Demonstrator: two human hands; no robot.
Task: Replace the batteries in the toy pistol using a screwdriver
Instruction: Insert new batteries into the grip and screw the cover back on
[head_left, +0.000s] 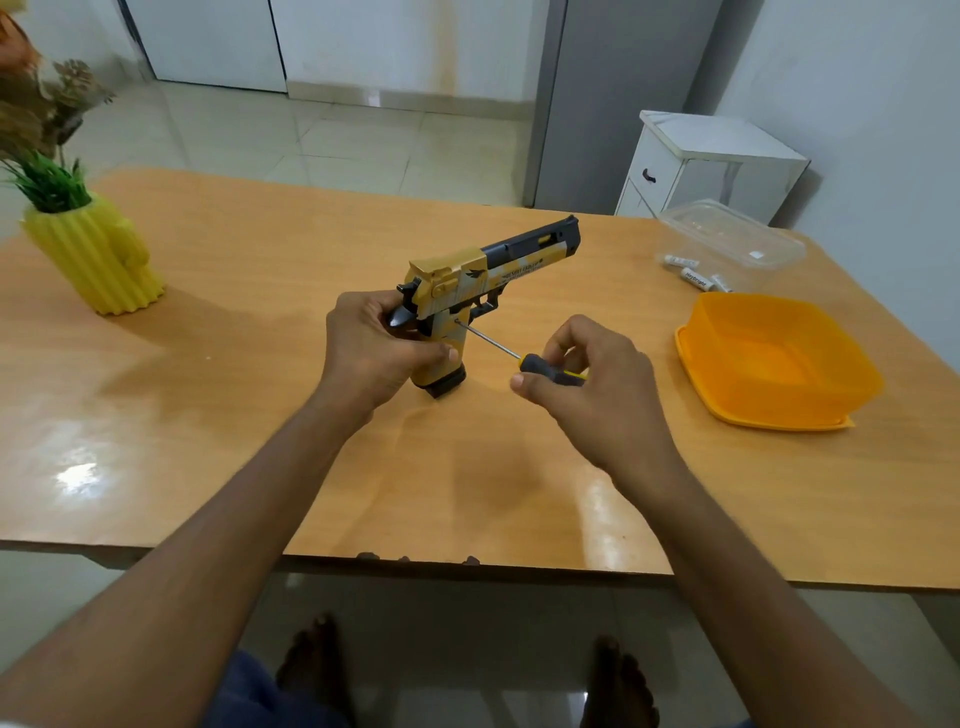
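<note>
A yellow and black toy pistol (483, 275) stands upright on the wooden table (234, 426), its grip base resting on the surface and its barrel pointing right and away. My left hand (374, 348) is wrapped around the back of the grip. My right hand (587, 379) pinches the black and yellow handle of a screwdriver (519, 358). The thin metal shaft runs up and left, and its tip touches the side of the grip just below the trigger. Three white batteries (693, 273) lie in a clear plastic container (737, 234) at the far right.
An orange plastic tub (779, 358) sits on the table to the right of my right hand. A yellow ribbed vase with plants (93, 254) stands at the far left. A white cabinet (701, 161) is beyond the table's right corner.
</note>
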